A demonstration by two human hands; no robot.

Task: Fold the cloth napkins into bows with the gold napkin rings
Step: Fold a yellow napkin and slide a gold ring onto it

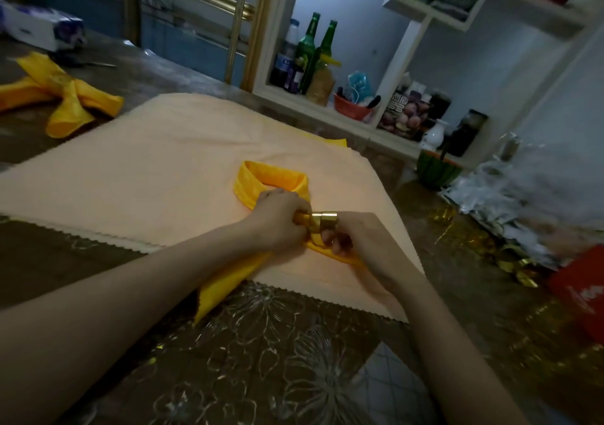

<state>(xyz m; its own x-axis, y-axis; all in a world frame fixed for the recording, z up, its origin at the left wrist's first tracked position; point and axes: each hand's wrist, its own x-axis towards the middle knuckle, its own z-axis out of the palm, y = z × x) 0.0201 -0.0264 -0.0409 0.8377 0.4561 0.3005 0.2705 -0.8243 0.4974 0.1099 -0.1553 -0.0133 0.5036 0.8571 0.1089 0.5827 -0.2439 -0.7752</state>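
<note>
"Two hands, close together. What are they on?"

"Left hand (277, 221) is curled round the gathered middle of the yellow napkin (258, 179). Right hand (359, 238) grips the gold napkin ring (322, 223), fingers curled under it. The ring sits between both hands, with the napkin threaded through it."

"And where is the napkin?"

"On the peach cloth (147, 169), toward its near right corner. One loop stands open beyond the left hand; a tail runs under the left forearm and off the cloth's near edge."

"Anything else around that cloth?"

"A finished yellow bow (65, 97) lies off its far left corner, on the patterned worktop (277, 343). Green bottles (313, 48) stand on a white shelf beyond its far edge."
</note>
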